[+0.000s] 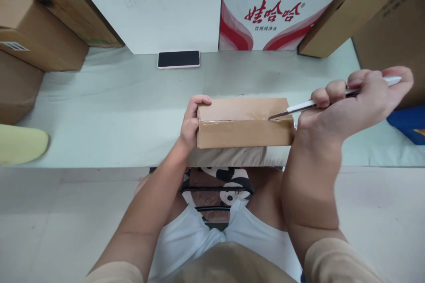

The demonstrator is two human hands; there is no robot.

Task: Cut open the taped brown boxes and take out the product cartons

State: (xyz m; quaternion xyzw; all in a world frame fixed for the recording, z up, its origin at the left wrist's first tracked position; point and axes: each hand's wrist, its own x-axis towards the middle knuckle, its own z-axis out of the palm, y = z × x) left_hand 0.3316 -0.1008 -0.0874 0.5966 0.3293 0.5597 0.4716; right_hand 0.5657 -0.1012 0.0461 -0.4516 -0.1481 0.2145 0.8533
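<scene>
A small brown cardboard box [244, 123], taped shut along its top seam, lies at the near edge of a pale table [109, 110]. My left hand [191, 121] grips the box's left end, fingers curled over the top edge. My right hand [358, 99] is closed round a white-handled utility knife [307, 106]. The blade tip touches the top of the box near its right end, by the tape seam.
A black phone [179, 59] lies flat behind the box. White boxes, one with red print [275, 17], stand at the back. Brown cartons [40, 22] crowd the left and right corners [388, 13]. A blue object [410, 124] sits at the right edge, a yellowish one [21, 143] at the left.
</scene>
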